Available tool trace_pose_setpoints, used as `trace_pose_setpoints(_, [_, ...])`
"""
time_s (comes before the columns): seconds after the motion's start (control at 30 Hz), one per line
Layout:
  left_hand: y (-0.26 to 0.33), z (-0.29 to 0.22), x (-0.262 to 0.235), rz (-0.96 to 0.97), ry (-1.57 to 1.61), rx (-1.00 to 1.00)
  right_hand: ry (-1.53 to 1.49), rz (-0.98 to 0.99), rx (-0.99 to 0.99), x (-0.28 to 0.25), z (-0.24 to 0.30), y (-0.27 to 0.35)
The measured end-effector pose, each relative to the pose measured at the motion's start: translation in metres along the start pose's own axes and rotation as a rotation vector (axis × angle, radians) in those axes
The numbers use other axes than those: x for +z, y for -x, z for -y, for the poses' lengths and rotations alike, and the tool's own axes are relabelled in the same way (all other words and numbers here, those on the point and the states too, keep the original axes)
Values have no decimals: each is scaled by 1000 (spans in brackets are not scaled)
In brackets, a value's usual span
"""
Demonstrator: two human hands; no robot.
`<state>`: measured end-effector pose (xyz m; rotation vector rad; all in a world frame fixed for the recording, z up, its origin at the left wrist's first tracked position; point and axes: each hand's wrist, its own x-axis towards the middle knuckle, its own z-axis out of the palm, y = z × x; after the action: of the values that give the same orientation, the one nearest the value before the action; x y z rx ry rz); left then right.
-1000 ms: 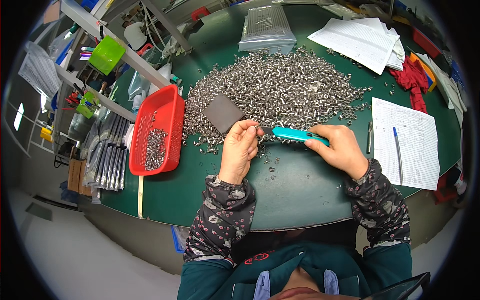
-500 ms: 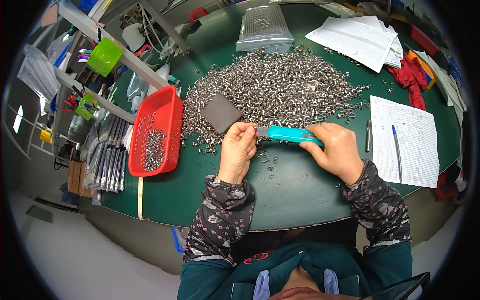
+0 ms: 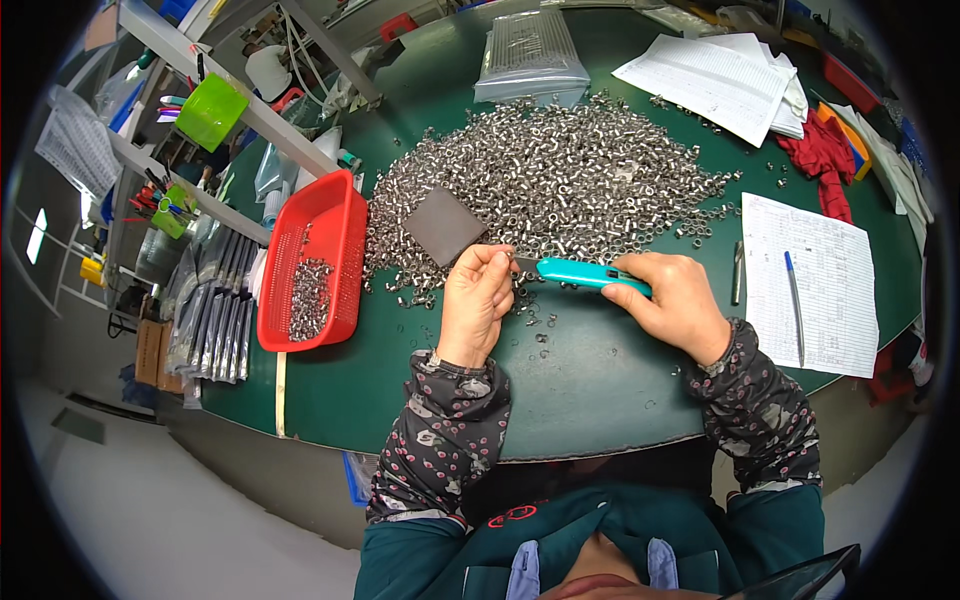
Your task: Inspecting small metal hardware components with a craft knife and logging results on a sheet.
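Green table [image 3: 560, 390]; red basket [image 3: 335, 215] holds few, seemingly metal, rings [image 3: 308, 295].

left hand [image 3: 476, 300] pinches a small part at knife tip | right hand [image 3: 678, 300] grips teal knife [image 3: 585, 274] | metal parts heap [image 3: 545, 185] on green counter [image 3: 590, 380] | grey pad [image 3: 443, 226] at heap edge | red basket [image 3: 310, 262] left

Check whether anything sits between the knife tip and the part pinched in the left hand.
Nothing visible does. The right hand holds the teal knife with its tip right at the left hand's fingertips. The pinched part itself is too small to make out. Loose metal parts lie beyond.
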<state>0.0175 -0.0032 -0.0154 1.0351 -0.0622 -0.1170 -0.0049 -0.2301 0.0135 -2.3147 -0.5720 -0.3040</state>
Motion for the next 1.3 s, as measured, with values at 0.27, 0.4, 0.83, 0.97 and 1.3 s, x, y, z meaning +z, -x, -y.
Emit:
trace_pose_setpoints(0.27, [0, -2, 1, 16, 31, -24, 48, -256, -60, 2, -3, -3])
trace_pose_setpoints(0.4, [-1, -2, 1, 23, 40, -27, 45, -324, -10, -3, -6, -6])
trace_pose_setpoints(0.83, [1, -2, 3, 40, -1, -13, 38, -263, 24, -2, -7, -4])
trace_pose_setpoints(0.97, [1, -1, 1, 33, -39, 0, 26, -251, 19, -1, -7, -5])
trace_pose_setpoints(1.3, [1, -3, 9, 130, -13, -147, 0, -269, 50, -5, -8, -6])
